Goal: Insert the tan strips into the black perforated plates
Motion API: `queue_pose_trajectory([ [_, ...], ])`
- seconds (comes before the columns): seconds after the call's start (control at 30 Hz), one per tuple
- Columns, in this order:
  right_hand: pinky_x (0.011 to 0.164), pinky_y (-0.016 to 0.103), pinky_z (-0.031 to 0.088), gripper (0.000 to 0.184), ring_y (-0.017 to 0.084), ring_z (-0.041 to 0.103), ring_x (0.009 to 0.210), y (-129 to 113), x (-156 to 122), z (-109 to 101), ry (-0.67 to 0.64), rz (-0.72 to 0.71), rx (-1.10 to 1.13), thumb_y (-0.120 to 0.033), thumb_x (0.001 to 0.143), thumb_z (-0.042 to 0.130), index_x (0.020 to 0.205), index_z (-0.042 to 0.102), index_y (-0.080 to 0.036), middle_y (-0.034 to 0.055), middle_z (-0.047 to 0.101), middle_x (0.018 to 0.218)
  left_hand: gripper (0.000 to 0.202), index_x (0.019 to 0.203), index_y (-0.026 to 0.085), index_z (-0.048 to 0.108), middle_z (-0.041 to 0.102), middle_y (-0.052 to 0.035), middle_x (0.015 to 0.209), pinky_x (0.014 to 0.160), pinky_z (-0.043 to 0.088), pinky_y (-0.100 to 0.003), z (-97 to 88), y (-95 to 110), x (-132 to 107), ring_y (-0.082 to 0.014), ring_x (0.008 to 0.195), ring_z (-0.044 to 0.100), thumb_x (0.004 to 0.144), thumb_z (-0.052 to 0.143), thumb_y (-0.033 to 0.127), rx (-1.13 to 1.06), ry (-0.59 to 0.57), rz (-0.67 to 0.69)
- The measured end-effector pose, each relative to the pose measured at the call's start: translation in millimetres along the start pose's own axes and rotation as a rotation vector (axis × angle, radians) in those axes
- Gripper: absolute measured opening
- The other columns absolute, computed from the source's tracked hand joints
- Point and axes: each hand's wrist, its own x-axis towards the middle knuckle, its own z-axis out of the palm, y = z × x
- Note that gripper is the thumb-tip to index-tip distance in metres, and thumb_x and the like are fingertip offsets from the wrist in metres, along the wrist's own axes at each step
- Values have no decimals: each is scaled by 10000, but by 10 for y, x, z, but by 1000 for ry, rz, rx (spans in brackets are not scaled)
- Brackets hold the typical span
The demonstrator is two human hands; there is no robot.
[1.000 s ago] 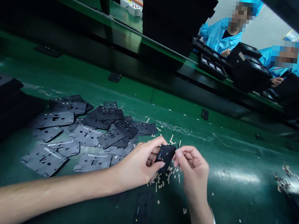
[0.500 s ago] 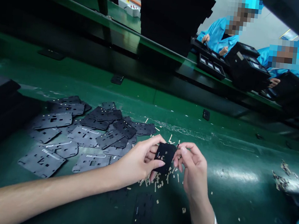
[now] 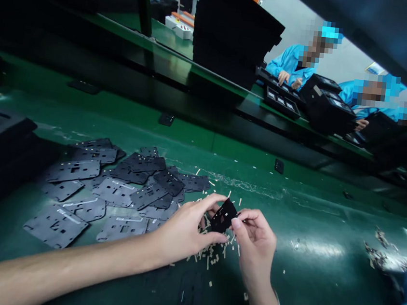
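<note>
My left hand (image 3: 196, 224) grips a small flat black plate (image 3: 223, 216) with square cut-outs, fingers behind its left side and thumb along its lower edge. The plate is tilted. At its right edge, the thumb and forefinger of my right hand (image 3: 255, 235) are pinched together; whatever lies between them is too dark and small to make out. Many small pale paper-like strips (image 3: 210, 257) are scattered on the table beneath my hands. Left of them lies a heap of similar black plates (image 3: 115, 192), overlapping. Another dark plate (image 3: 190, 296) rests on the table close to me.
A black box-like form (image 3: 3, 151) stands at the left. Beyond the green table (image 3: 306, 280) runs a raised shelf with a tall black stack (image 3: 234, 34) and black trays (image 3: 281, 101). Co-workers in blue sit behind it. A debris pile (image 3: 385, 251) lies at right.
The black plate has tilted in my left hand. My right hand has moved slightly left, its fingertips now against the plate's right edge. The whole view has shifted slightly.
</note>
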Motion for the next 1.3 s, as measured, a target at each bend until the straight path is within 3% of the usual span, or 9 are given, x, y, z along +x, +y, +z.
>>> queue_pose_trajectory([
  [0.13,554,191,425,93,84,542,597,11,-21,22,-35,2,68,-248,759,636,728,566,-194,-26,554,708,464,1127,251,444,598,-27,982,594,478,-255,3,11,-16,-132,649,573,718,662,282,-27,-21,43],
  [0.4,441,162,310,134,60,469,530,-36,11,12,-185,148,274,-271,731,663,721,567,-177,-24,550,617,438,1174,222,425,578,-43,1071,838,459,-335,-67,-23,-4,-195,956,550,771,531,87,243,57,280],
  [0.7,398,167,221,221,53,385,446,-38,156,-59,-350,364,243,-329,688,674,678,519,-172,-28,547,538,506,1201,193,417,543,-63,1149,902,437,-360,-116,-122,49,-190,1070,471,746,404,-30,393,-26,486],
  [0.8,425,178,259,204,63,399,453,20,252,-102,-281,292,67,-354,746,602,682,522,-178,-27,548,544,548,1207,186,430,533,-79,1157,852,462,-370,-150,-139,182,-219,1077,456,717,378,-53,592,-59,460],
  [0.87,489,195,319,162,80,453,497,60,301,-134,-256,208,-163,-317,756,575,675,547,-180,-22,558,560,530,1186,176,459,553,-86,1109,803,477,-375,-222,-132,398,-240,1035,475,709,393,-45,738,-9,376],
  [0.97,538,212,325,84,103,505,545,91,320,-165,-297,138,-615,-217,731,556,656,592,-204,-31,581,569,499,1190,155,466,565,-94,1084,834,452,-389,-408,-101,859,-255,1021,481,713,471,8,885,171,274],
  [1.07,510,211,268,131,103,507,532,89,301,-180,-334,119,-965,-163,727,529,658,607,-244,-56,601,564,698,1332,171,310,420,-127,1312,893,393,-450,-594,-77,1214,-305,1167,377,690,539,21,999,344,253],
  [1.17,499,212,239,144,110,523,555,80,304,-203,-300,87,-1140,-157,742,517,686,603,-258,-59,613,580,773,1374,221,227,288,-110,1417,917,351,-486,-645,-102,1222,-314,1234,300,699,535,6,1047,397,291],
  [1.3,512,210,246,73,117,542,586,95,332,-225,-298,77,-1202,-207,749,554,753,595,-267,-58,620,616,539,1279,202,407,450,-88,1302,916,381,-423,-523,-201,848,-261,1167,398,767,503,62,891,283,350],
])
